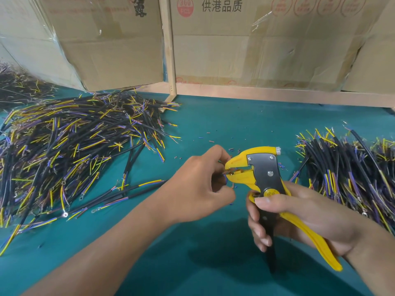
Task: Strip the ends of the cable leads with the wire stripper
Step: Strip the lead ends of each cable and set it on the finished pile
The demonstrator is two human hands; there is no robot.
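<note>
**Lead at the mouth of the stripper**

The right hand (299,212) grips the wire stripper (265,174) by its handles, thumb laid across the pivot and fingers curled round the black handle, while the yellow handle runs out under the palm toward the lower right. The tool stands nearly upright above the green table (213,124), its yellow head pointing left.

The left hand (198,184) is closed in a pinch just beside that head, thumb and fingertips holding the thin coloured ends of a cable lead (224,173) at the mouth of the tool. The lead itself is mostly hidden behind the fingers; only a short blue and orange bit shows, so I cannot tell how far it sits inside the blades.

A big loose pile of black cables (70,144) with yellow, blue and purple ends lies on the left of the table, reaching close to the left forearm. A second, tidier heap (350,174) lies to the right, just behind the right hand. Small scraps of cut insulation (210,140) dot the table near the tool's head. Cardboard boxes (256,45) stand along the back edge.
</note>
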